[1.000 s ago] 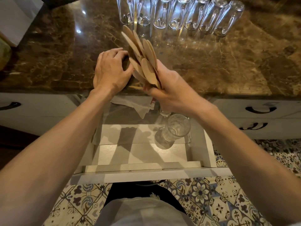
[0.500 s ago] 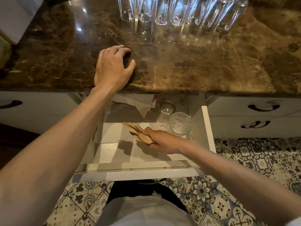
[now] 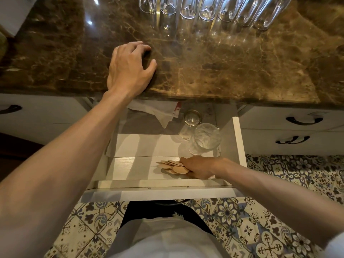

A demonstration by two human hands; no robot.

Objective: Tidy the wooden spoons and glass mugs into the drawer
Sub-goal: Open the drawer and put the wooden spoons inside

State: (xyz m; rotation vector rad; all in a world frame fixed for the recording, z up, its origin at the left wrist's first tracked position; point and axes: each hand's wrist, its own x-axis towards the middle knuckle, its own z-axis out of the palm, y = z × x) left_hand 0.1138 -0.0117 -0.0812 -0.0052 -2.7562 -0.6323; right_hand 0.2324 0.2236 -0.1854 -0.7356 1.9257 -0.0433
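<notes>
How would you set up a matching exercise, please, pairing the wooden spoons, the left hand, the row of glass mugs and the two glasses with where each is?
1. wooden spoons
2. left hand
3. row of glass mugs
4. two glasses

A. back of the countertop
B. right rear of the drawer
C. resting near the countertop's front edge
D. drawer's front part, gripped by the right hand

Pairs: 1-D, 2-C, 3-A, 4-B

Home kitchen: brown marble countertop (image 3: 232,71); row of glass mugs (image 3: 206,8) at its far edge; white drawer fronts (image 3: 260,121) with black handles (image 3: 304,120) beneath it; patterned floor tiles (image 3: 260,229) below it
</notes>
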